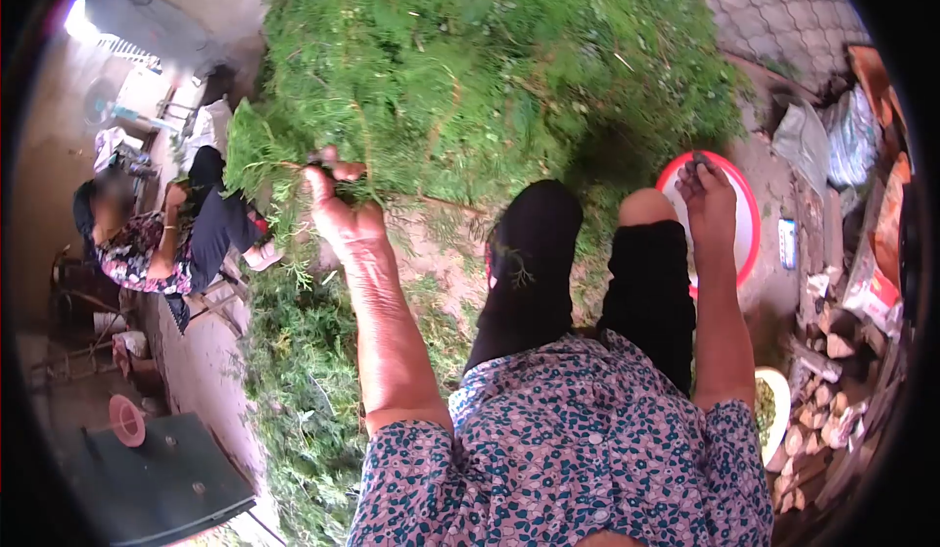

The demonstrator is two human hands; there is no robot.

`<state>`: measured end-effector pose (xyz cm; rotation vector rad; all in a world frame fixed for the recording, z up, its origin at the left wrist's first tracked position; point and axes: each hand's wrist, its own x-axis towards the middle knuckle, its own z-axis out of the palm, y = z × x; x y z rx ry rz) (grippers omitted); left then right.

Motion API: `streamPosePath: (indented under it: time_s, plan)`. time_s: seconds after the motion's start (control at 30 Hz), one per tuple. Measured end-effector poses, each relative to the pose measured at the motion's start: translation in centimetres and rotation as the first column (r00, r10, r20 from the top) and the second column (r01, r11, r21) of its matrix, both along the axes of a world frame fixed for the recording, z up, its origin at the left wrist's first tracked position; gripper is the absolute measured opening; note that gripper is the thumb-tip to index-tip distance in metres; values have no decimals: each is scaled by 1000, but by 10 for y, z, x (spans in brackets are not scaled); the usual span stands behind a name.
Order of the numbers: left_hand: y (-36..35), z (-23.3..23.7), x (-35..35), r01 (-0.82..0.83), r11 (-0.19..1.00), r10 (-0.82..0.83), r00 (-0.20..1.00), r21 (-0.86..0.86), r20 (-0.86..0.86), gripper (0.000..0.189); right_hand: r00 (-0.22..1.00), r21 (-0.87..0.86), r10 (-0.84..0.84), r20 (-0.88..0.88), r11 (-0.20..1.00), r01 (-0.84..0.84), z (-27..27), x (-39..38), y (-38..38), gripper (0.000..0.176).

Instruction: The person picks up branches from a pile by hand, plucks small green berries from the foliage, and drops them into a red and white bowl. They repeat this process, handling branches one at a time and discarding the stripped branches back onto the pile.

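Note:
My left hand point(345, 209) is closed round the stem of a leafy green branch point(266, 155), whose feathery sprigs spread out to the left and hang below the fingers. Behind it rises a large heap of green branches point(490, 67). On the right, my right hand point(707, 199) is over a white basin with a red rim point(752, 243). Its fingers are bent and drawn together at darkened tips, and whatever they may hold cannot be made out. Part of the basin is hidden by my hand and forearm.
More greenery point(304, 390) lies at lower left. Another person point(147, 243) sits at the left. A dark green table point(157, 478) with a pink strainer point(127, 420) stands below. Split firewood point(813, 429), sacks point(850, 141) and a pale bowl of green bits point(780, 420) line the right.

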<state>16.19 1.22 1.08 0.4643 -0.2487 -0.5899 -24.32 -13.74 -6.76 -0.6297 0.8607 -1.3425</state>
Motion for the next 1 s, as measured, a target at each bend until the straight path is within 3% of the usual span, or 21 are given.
streamPosePath:
  time_s: [0.13, 0.17, 0.2, 0.27, 0.33, 0.4, 0.43, 0.47, 0.67, 0.77, 0.8, 0.87, 0.9, 0.93, 0.97, 1.0]
  plan:
    - [9, 16, -19, -226, 922, 99, 922, 315, 373, 20, 990, -108, 97, -105, 988, -108, 8, 44, 17, 15]
    - [13, 11, -18, -413, 794, 96, 810, 446, 579, 19, 978, -123, 130, -161, 981, -151, 6, 51, 19, 15]
    - [19, 17, -28, -593, 713, 79, 598, 374, 798, 21, 963, -135, 160, -216, 972, -192, 4, 57, 22, 14]
    - [25, -2, -20, -708, 589, -68, 438, 390, 896, 31, 955, -129, 183, -231, 968, -217, -1, 65, 27, 15]
    - [31, 0, -26, -779, 613, -99, 89, 131, 991, 39, 934, -75, 206, -292, 969, -237, -7, 66, 28, 15]
    - [32, -7, -20, -916, 400, -353, -184, -30, 917, 38, 933, -94, 213, -291, 964, -249, -9, 66, 30, 15]
    - [34, -9, -19, -919, 361, -407, -311, -161, 859, 37, 933, -101, 203, -299, 965, -242, -7, 66, 31, 15]
    - [37, -12, -19, -878, 388, -357, -423, -279, 833, 33, 931, -106, 195, -308, 966, -237, -6, 66, 32, 15]
    - [65, -24, -9, -919, 323, -580, -380, -224, 721, 33, 932, -151, 197, -306, 956, -252, -12, 62, 29, 17]
    - [94, -46, 15, -908, 373, -669, -405, -190, 623, 41, 927, -159, 215, -308, 949, -273, -17, 59, 25, 17]
    - [110, -49, 20, -922, 341, -695, -378, -183, 612, 31, 928, -170, 207, -309, 948, -268, -17, 56, 25, 18]
    - [157, -64, 47, -983, 182, -722, -136, -3, 678, 17, 926, -160, 208, -314, 950, -267, -16, 54, 24, 18]
    - [191, -72, 70, -956, 268, -615, -264, -118, 743, 19, 929, -156, 212, -304, 951, -268, -15, 53, 24, 18]
    - [229, -70, 87, -997, -25, -746, 67, 72, 662, 20, 932, -152, 214, -294, 952, -267, -13, 52, 24, 18]
    - [266, -59, 93, -883, -234, -943, 105, -406, 315, 21, 930, -169, 219, -294, 946, -276, -12, 50, 25, 19]
    - [313, -47, 111, -804, -339, -939, 253, -489, 234, 20, 928, -162, 220, -300, 947, -277, -11, 48, 24, 19]
